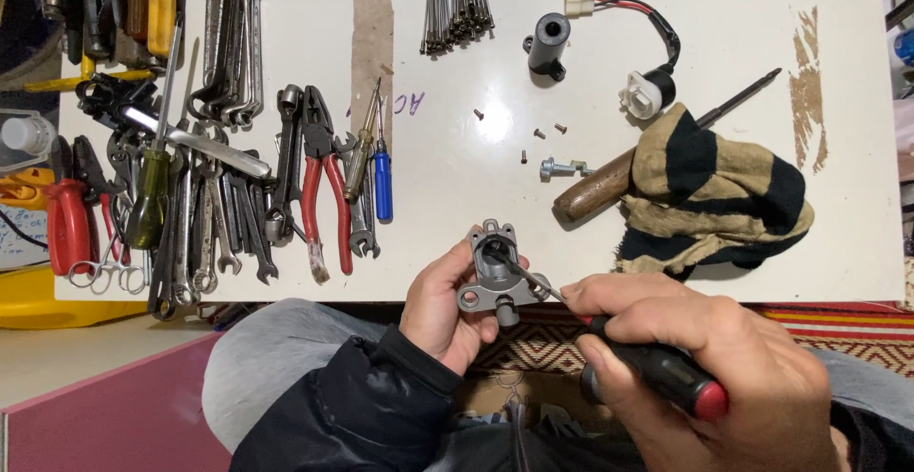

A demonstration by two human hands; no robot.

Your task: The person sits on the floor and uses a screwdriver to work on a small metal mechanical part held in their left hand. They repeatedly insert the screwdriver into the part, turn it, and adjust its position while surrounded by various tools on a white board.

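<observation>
The left hand (pixel 440 303) is closed around a small grey metal housing (pixel 497 272), holding it just off the near edge of the white table (pixel 476 148), above the person's lap. The right hand (pixel 709 358) grips a screwdriver (pixel 657 372) with a black handle and red end cap, its thin tip set into the housing's opening. On the table behind lie a few loose screws (pixel 538 133), a bolt (pixel 557 167), a black cylinder (pixel 547 42), a wired white connector (pixel 643 91), a striped tan-and-black rag (pixel 724 196), red-handled pliers (pixel 324 186) and a row of wrenches (pixel 228 215).
</observation>
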